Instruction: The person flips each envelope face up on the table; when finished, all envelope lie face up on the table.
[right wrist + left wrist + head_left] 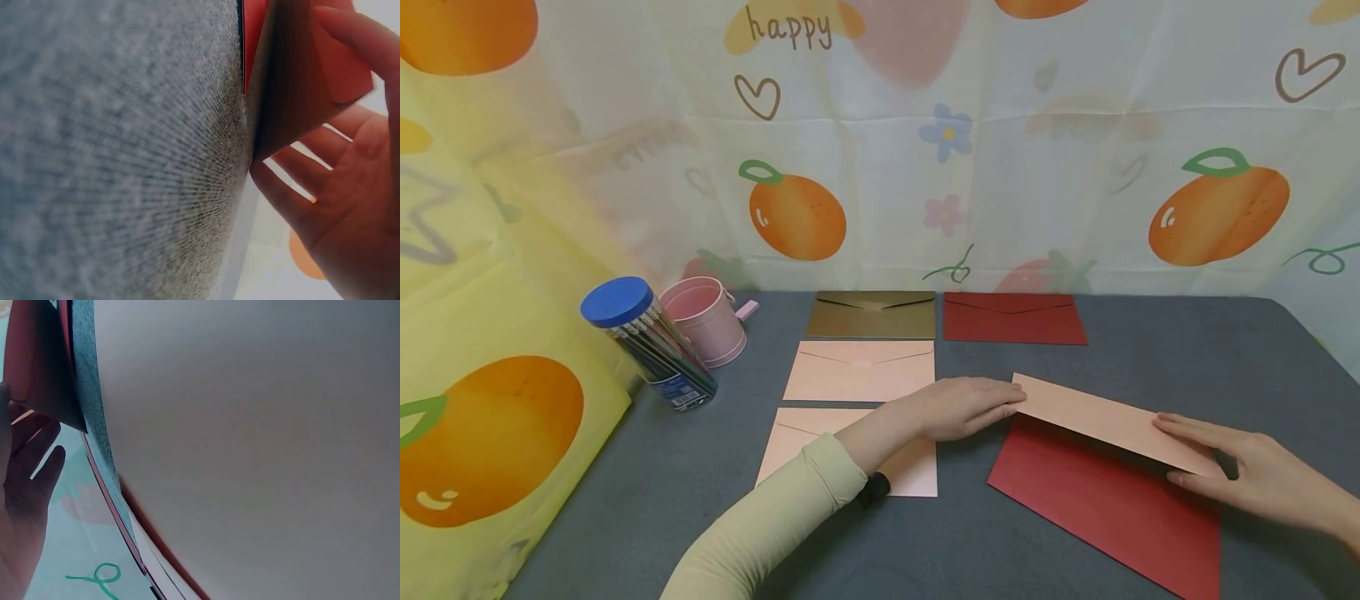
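A light pink envelope (1097, 427) is held up at a tilt by both hands over a red envelope (1120, 517) on the dark table. Its left end is pinched by my left hand (966, 408), whose arm reaches across another pink envelope (917, 467). My right hand (1255, 471) grips the opposite end, thumb on the near side and fingers on the far side. In the right wrist view the held envelope (300, 94) looks dark, with the thumb across one face. The left wrist view has the left hand (25, 506) at its edge; its thumb is not clearly visible.
Farther back lie a pink envelope (865, 379), a gold envelope (872, 321) and a red envelope (1015, 321). A blue-lidded tub of pencils (655, 350) stands beside a small pink bucket (707, 325) at the left. A fruit-print cloth (1045, 192) hangs behind the table.
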The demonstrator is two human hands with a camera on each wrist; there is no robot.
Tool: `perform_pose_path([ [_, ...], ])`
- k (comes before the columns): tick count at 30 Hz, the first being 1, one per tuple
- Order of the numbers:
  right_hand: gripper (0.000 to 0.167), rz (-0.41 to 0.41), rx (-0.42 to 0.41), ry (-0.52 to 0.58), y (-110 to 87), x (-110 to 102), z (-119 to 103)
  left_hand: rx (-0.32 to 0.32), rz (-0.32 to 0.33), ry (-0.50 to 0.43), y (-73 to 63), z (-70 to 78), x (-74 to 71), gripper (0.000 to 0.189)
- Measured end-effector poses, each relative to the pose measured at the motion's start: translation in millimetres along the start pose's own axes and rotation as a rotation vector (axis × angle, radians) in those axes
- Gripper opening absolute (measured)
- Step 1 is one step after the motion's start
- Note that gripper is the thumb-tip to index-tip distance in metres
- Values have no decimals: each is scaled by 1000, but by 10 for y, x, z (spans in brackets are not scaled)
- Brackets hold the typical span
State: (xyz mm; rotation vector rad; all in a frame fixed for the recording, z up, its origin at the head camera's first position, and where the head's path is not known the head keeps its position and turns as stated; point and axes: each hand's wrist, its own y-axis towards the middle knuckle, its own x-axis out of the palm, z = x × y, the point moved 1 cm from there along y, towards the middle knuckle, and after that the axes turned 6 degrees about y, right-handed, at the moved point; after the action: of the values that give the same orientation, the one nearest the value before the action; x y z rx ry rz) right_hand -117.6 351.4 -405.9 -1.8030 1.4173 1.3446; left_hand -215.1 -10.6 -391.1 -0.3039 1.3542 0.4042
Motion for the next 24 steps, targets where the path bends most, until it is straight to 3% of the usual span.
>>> perform_pose_path([
  [4,53,52,-12,96,21,-40,-50,-9,64,-20,-2,4,-26,41],
  [9,40,90,-35,222,62,-86,-94,1,188,-26,-19,5,-61,36],
  [15,42,158,-94,251,106,-98,-138,-5,323,-21,-31,10,-102,30],
  [24,27,221,-12,262,202,-101,-191,-24,551,-8,-74,-12,-140,20],
])
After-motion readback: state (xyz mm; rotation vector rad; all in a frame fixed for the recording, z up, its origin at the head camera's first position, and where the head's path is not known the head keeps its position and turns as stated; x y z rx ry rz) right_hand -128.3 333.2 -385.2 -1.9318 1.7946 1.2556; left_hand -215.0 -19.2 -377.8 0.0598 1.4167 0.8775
